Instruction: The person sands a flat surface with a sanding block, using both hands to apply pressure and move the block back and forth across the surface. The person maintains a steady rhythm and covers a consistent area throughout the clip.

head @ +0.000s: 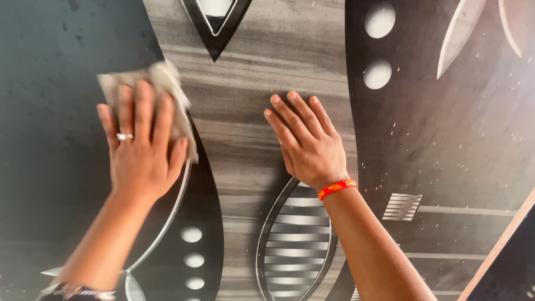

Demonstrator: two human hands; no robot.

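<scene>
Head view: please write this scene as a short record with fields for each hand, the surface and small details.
Left hand: left hand flat on a pale cloth, pressing it onto the panel
Right hand: right hand flat and bare on the grey wood-grain band
Surface: dark decorated panel with pale ovals and striped shapes
Details: ring on left hand; red wristband on right wrist; pale specks on the panel's right part

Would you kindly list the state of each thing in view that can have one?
cloth: crumpled, pressed flat against the panel under the left hand.
left hand: fingers spread over the cloth, ring on one finger.
right hand: open, palm flat on the panel, holding nothing; red band at the wrist.
decorated panel: grey wood-grain and dark glossy areas, with pale specks on its right part.
</scene>
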